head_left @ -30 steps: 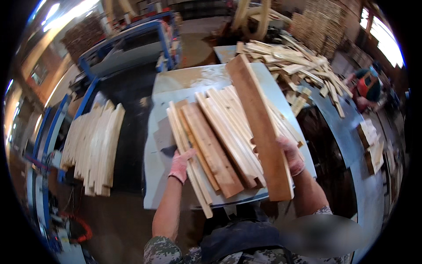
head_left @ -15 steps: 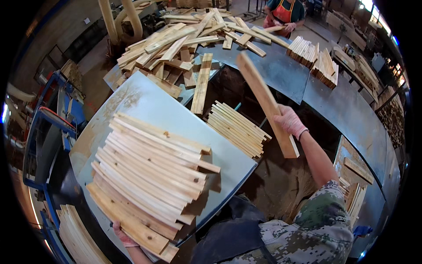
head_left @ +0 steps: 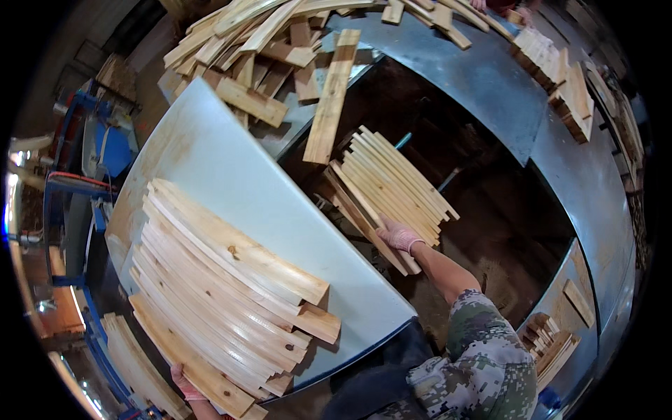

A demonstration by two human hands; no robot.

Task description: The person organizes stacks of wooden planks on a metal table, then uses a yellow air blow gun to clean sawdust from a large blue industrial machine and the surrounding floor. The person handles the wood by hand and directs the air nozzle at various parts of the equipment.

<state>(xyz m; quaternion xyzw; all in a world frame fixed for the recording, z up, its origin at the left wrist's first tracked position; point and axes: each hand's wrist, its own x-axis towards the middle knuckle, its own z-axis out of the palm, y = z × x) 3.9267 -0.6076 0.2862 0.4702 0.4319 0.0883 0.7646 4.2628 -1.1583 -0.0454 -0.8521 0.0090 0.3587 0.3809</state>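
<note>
My right hand (head_left: 400,234), in a pink-and-white glove, grips a wooden board (head_left: 358,198) by its near end. That board is lowered beside a neat stack of narrow wooden strips (head_left: 399,183), which sits lower down in the dark gap between the tables. At the lower left, my gloved left hand (head_left: 185,383) is closed at the outer edge of the nearest wooden board (head_left: 189,357). This board lies alongside a row of pale planks (head_left: 217,280) on the light grey tabletop (head_left: 231,161). Part of the left hand's fingers is hidden by the board.
Loose boards (head_left: 259,63) are heaped at the far left, one long board (head_left: 332,98) jutting toward the gap. Bundled pieces (head_left: 560,77) stand on the curved metal table (head_left: 483,91), near another person's gloved hands. More strips (head_left: 553,350) lie at right; a blue-framed machine (head_left: 80,182) stands at left.
My right hand has brought its board down and leftward from a raised position to beside the lower stack. My left hand stays at the row's edge. The view has tilted downward.
</note>
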